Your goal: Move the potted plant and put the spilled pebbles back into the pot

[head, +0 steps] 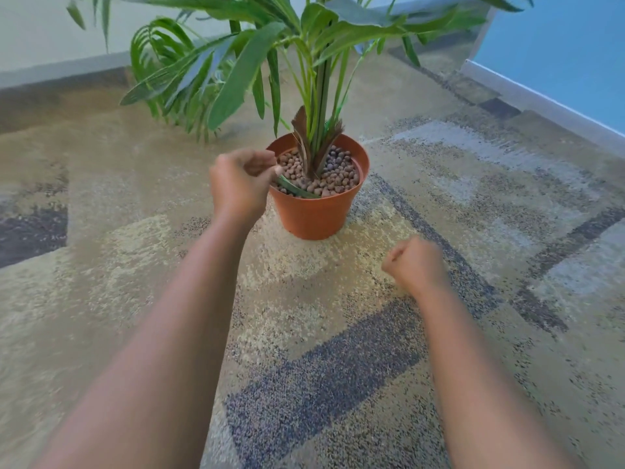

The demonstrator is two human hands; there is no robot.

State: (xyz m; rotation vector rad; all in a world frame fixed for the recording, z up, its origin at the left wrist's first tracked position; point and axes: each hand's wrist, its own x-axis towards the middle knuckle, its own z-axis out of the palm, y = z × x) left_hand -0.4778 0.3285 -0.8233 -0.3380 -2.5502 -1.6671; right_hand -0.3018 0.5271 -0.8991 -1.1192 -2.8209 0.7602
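Here the patterned carpet (321, 360) fills the floor, and the potted plant (314, 96) stands upright on it in its orange pot (316, 214), already topped with pebbles (338, 177). The left hand (241, 184) hovers at the rim, fingers curled as if dropping some in. The right hand (417, 265) is fisted low over the carpet; whether it holds pebbles is hidden. Probably refilling: next, empty over the pot.
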